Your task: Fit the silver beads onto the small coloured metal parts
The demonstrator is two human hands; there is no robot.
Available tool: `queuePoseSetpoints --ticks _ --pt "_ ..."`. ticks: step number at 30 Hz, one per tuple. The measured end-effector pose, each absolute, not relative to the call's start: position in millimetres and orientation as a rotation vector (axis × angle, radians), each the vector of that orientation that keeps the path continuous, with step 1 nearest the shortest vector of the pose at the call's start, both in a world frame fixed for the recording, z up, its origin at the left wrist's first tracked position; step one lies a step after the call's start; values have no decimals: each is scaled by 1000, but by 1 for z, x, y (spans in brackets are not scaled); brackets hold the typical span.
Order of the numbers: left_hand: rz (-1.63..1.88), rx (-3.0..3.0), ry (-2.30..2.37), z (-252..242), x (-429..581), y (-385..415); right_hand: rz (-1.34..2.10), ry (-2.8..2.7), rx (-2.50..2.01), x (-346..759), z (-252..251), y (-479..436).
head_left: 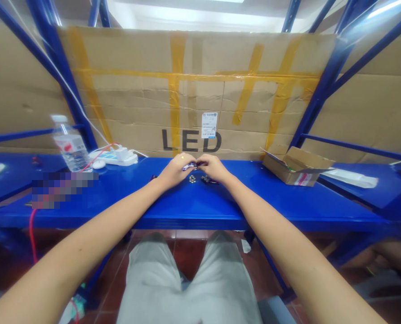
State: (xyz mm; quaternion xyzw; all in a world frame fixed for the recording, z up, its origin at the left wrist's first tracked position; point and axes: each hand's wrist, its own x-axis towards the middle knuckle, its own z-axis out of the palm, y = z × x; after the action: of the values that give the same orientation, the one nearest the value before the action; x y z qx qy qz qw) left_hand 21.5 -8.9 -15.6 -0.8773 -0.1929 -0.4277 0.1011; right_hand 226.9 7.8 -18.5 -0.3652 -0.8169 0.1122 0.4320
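Observation:
Over the far half of the blue table, my left hand point(177, 170) is closed round a small shiny, silver-purple piece point(189, 167). Its exact kind is too small to make out. My right hand point(214, 167) meets it from the other side, fingertips pinched on the piece's right end. Just below the hands lies a cluster of small round metal parts point(192, 179). Beside it, under my right hand, are several small dark parts point(206, 180). Another small dark thing point(153, 177) shows partly behind my left wrist.
A clear water bottle point(70, 144) and a white power strip point(114, 156) stand at the left, near a red cable point(33, 234). An open cardboard box point(295, 168) sits at the right. A large taped cardboard sheet point(136, 103) closes off the back, between blue rack posts point(331, 85).

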Motion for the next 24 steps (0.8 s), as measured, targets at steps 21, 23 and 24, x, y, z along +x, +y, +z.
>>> queuePoseSetpoints --ticks 21,23,24 --pt "-1145 -2612 -728 -23 20 -3 -68 -2109 -788 231 -16 7" --pt "-1160 -2608 -699 -24 20 -3 -133 -2110 -751 231 -15 6" --pt "-1166 -2605 -686 -24 20 -3 -167 -2113 -731 230 -14 6"
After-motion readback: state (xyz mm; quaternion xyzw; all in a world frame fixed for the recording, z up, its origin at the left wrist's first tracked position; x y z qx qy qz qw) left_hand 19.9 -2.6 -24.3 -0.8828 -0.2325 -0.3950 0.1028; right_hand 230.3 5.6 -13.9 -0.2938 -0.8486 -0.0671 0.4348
